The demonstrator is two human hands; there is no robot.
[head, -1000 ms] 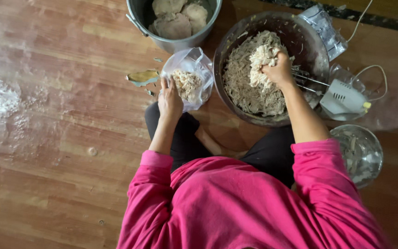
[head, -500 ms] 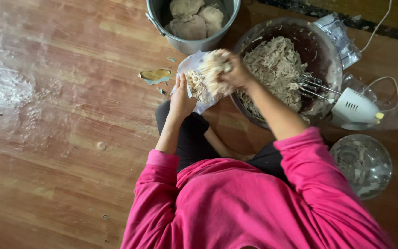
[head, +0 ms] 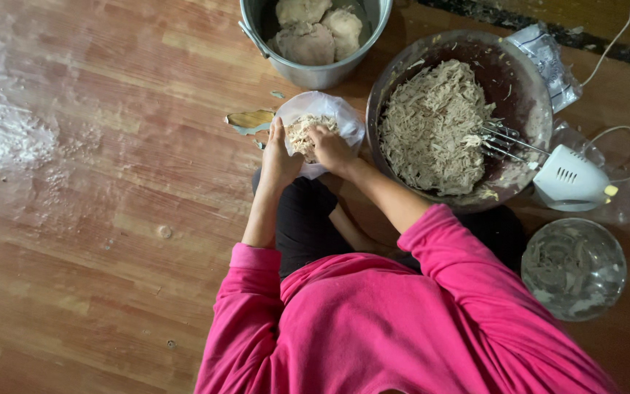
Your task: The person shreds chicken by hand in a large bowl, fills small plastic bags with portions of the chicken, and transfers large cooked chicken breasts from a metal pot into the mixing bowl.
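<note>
My left hand (head: 278, 157) grips the left edge of a clear plastic bag (head: 344, 120) that rests on the wooden floor and holds shredded pale food. Inside the bag's mouth, my right hand (head: 329, 146) presses down on that shredded food (head: 302, 130). To the right stands a large dark metal bowl (head: 519, 80) with a heap of the same shredded food (head: 432, 128).
A metal pot (head: 308, 73) with packed lumps stands behind the bag. A white electric hand mixer (head: 566, 175) leans into the big bowl, its cord trailing right. A glass bowl (head: 574, 270) sits at the right. Crumpled plastic (head: 548, 62) and floor smears (head: 9, 138) lie around.
My right hand took a handful of shredded food out of the big bowl, carried it left and pushed it into the bag. My left hand kept its hold on the bag.
</note>
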